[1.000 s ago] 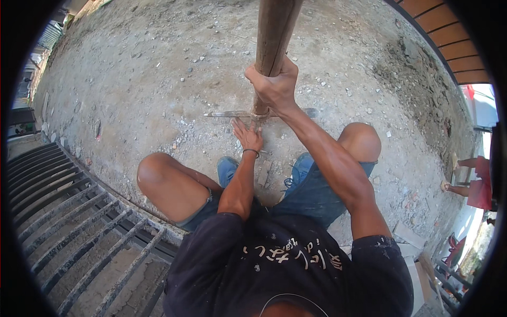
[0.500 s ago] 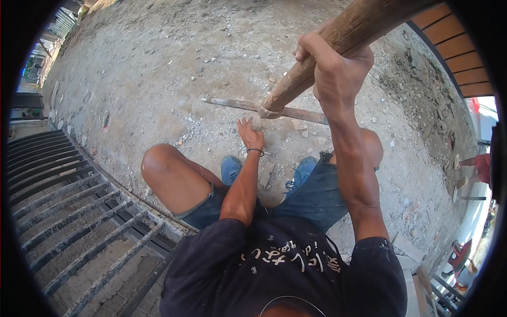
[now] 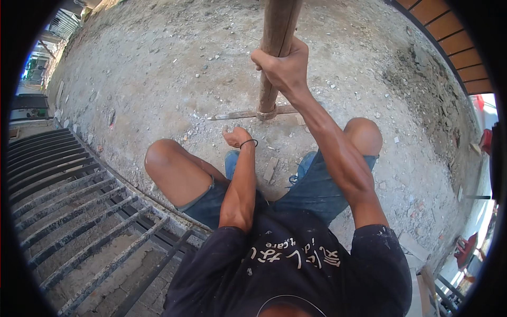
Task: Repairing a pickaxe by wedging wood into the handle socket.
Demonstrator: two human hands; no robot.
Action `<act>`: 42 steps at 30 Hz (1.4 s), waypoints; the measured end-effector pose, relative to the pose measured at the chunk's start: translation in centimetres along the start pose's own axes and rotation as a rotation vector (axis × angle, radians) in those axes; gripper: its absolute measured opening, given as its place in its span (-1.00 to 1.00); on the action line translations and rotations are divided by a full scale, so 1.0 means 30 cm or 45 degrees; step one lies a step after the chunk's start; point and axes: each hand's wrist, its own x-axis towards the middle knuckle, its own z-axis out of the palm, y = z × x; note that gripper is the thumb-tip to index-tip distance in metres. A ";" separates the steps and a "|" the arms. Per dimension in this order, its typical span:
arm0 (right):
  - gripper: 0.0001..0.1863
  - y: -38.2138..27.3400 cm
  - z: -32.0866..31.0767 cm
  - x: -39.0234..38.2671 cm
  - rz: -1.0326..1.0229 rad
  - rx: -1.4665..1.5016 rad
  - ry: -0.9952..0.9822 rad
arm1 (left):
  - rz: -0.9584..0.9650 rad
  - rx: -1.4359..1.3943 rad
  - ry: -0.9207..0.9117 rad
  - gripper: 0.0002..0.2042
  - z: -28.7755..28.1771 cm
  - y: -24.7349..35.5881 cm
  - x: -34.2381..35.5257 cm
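My right hand (image 3: 280,66) grips an upright wooden pole (image 3: 266,100), the handle of a pick, above its lower end. The long, narrow iron head (image 3: 229,115) lies crosswise on the dirt ground (image 3: 132,95) at the pole's foot, its tapered end to the left. My left hand (image 3: 236,136) is low between my knees, just below the left end of the head, apart from it, with its fingers curled; what they hold, if anything, is hidden.
A metal grate (image 3: 79,232) with bars runs along the lower left beside me. An orange-brown slatted structure (image 3: 454,45) stands at upper right. Red shapes (image 3: 485,141), partly cut off, show at the right edge. Loose rubble and flat scraps (image 3: 414,245) lie about.
The pole swung to the right and is back upright. My left hand moved slightly left and lower, and its spread fingers curled. The red-clad person at the right is now mostly out of view.
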 end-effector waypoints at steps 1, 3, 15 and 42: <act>-0.84 -0.071 -0.017 0.005 -0.031 -0.002 0.017 | -0.011 -0.120 -0.064 -0.57 -0.022 0.062 -0.024; -0.88 -0.224 -0.036 0.008 -0.132 0.060 -0.001 | 0.068 -0.233 -0.004 -0.55 -0.037 0.163 -0.002; -0.82 0.243 0.050 0.063 0.000 -0.094 0.038 | 0.065 -0.704 -0.063 -0.53 -0.199 0.425 0.105; -0.87 0.345 0.094 -0.071 0.008 -0.121 0.095 | 1.289 -0.767 -0.599 -0.51 -0.529 0.851 0.040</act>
